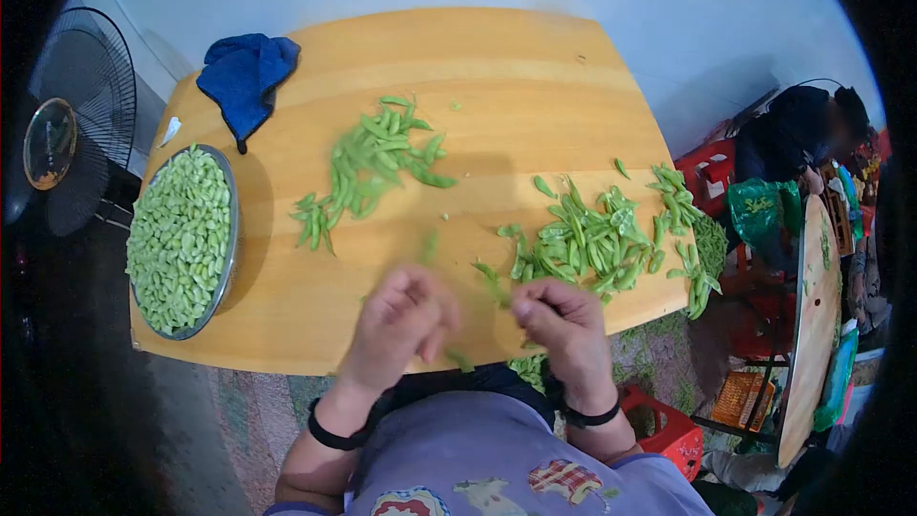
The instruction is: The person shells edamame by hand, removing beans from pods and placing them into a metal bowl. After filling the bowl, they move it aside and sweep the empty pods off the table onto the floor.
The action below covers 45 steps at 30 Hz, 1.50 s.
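Note:
Near the front edge of the wooden table, my left hand is smeared by motion, with a blurred green pod just above it. My right hand is pinched together, and a green pod sticks out beside its fingertips. Behind my right hand lies a large pile of green pods. A smaller pile of pods sits at the table's middle left, partly blurred. At the left edge a metal bowl is heaped with shelled green beans.
A blue cloth lies at the back left, near a standing fan. Beside the table's right front are a red stool and more pods below. Another person sits at a second table on the right.

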Tool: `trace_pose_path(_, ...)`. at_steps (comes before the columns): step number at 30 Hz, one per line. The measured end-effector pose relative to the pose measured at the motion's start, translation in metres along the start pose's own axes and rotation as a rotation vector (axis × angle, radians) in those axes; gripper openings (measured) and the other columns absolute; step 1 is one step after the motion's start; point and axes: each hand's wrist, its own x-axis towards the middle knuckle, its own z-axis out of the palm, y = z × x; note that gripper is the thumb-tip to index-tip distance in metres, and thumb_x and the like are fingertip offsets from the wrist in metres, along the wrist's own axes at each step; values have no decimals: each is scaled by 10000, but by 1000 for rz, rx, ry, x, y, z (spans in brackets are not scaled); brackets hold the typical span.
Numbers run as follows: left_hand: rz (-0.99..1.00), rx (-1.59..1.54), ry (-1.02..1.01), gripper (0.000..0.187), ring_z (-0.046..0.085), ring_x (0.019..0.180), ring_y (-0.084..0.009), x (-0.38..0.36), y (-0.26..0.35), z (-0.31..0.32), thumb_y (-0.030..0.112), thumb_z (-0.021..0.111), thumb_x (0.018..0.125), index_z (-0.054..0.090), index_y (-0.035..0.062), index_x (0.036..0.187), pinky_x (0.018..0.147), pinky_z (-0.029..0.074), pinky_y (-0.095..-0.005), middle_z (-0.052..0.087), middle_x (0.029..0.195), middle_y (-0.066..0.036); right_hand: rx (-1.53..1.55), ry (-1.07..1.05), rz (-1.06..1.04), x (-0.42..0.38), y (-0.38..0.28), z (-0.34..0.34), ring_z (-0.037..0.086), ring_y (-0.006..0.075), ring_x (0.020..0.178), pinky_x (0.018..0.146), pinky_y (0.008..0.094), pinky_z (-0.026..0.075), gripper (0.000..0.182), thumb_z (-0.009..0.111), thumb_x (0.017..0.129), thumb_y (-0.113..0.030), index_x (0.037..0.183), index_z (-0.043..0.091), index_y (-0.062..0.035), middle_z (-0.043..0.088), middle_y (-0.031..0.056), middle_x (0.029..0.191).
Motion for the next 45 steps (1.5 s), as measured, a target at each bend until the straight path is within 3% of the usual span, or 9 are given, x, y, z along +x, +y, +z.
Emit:
trace_pose_path(4,95,-89,37,123,393,490,-80,15,29,-33,4,464,740,416,57,839,435,316,-210,535,663,-70,11,126,-139,7,-9,-14,482,63,658,599,205,416,370,631,795,-96,1114,488,22,539,6,772)
trace_pose_path(7,139,454,146,41,529,553,-147,42,50,-45,35,495,756,486,34,796,472,397,-276,556,660,-76,-369,267,-295,12,-4,-18,490,78,655,589,220,429,326,671,755,-80,1020,512,22,533,20,747)
trace_pose_path(9,551,1304,327,56,530,594,-222,70,48,-53,83,559,740,524,41,732,533,424,-332,533,656,-101,-514,329,-307,11,-4,-20,485,76,660,563,216,419,310,704,721,-86,937,506,16,527,33,743)
trace_pose_path(16,350,1921,240,94,569,716,-328,113,29,-68,113,612,716,594,47,782,607,451,-407,585,780,-158,-74,163,-194,9,-7,-29,435,54,595,517,194,371,193,628,789,-83,913,504,-1,495,3,697)
trace_pose_path(19,400,1842,247,78,571,647,-273,109,32,-69,90,606,731,579,39,783,576,450,-377,575,715,-99,166,-42,-3,5,-11,-32,427,44,628,543,181,364,145,581,825,-90,926,507,-17,487,-7,720)
trace_pose_path(22,372,1103,148,50,542,582,-156,85,51,-50,85,594,771,570,46,791,524,432,-281,574,711,-26,240,-218,-38,3,-5,-26,425,39,649,560,175,362,132,557,841,-93,944,508,-26,480,-17,741)
trace_pose_path(24,-65,-19,-61,36,480,560,-60,65,56,-35,81,584,803,569,54,822,507,386,-183,573,743,8,182,-276,-212,5,-1,-16,421,31,638,549,178,360,129,563,839,-89,943,512,-30,475,-29,755)
trace_pose_path(31,-34,-84,19,90,441,572,-41,27,31,24,51,617,775,580,55,858,507,330,-166,534,681,23,295,-363,-60,1,-20,-5,411,15,626,534,157,341,225,585,833,-100,1027,502,-24,481,-40,775)
trace_pose_path(45,86,145,1,32,454,592,-36,11,26,54,37,621,763,594,30,777,540,361,-176,552,670,20,-52,-155,-381,-16,-17,-10,520,111,676,597,230,430,224,616,803,-90,981,539,23,569,49,817)
